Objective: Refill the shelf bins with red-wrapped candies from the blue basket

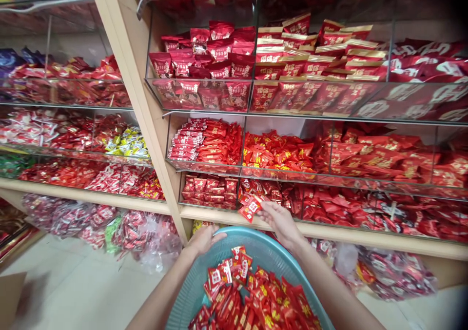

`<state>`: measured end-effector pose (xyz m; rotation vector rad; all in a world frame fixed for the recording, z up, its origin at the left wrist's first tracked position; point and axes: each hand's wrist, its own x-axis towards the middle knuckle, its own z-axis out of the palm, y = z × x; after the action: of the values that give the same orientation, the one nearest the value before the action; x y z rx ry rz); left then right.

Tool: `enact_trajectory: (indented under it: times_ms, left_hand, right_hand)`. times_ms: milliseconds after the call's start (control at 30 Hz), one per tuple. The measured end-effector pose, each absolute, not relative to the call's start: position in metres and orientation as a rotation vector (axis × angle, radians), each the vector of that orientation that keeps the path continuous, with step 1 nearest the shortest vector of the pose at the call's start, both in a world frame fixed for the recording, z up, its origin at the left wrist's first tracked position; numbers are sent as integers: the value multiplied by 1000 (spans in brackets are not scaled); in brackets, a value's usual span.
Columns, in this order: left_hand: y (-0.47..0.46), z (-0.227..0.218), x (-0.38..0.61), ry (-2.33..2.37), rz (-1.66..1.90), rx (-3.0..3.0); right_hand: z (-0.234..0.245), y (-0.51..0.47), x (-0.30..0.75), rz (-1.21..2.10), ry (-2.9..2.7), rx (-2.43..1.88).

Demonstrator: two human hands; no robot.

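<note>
My left hand is closed on the far left rim of a teal plastic basket. Inside the basket lie many small red candy packets, some with yellow lettering and a few with white labels. Beyond the rim, my right hand pinches a red candy packet with a white label between thumb and fingers. That packet is in front of the lowest shelf compartment, where similar red packets lie behind it.
Shelves with clear dividers hold red sweet packets and larger maroon packets. A wooden upright separates the left shelves, with yellow packets among red ones. Plastic bags of packets sit on the pale tiled floor.
</note>
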<state>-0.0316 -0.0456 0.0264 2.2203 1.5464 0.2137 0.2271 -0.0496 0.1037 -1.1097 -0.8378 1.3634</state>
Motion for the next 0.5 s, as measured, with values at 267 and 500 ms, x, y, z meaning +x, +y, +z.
enact_trajectory:
  times_ms: [267, 500]
  left_hand:
    - [-43, 29, -31, 1489, 342, 1917]
    - [-42, 29, -30, 1494, 316, 1916]
  right_hand:
    - [68, -73, 215, 1403, -1239, -1244]
    - [55, -71, 197, 1137, -1970, -1196]
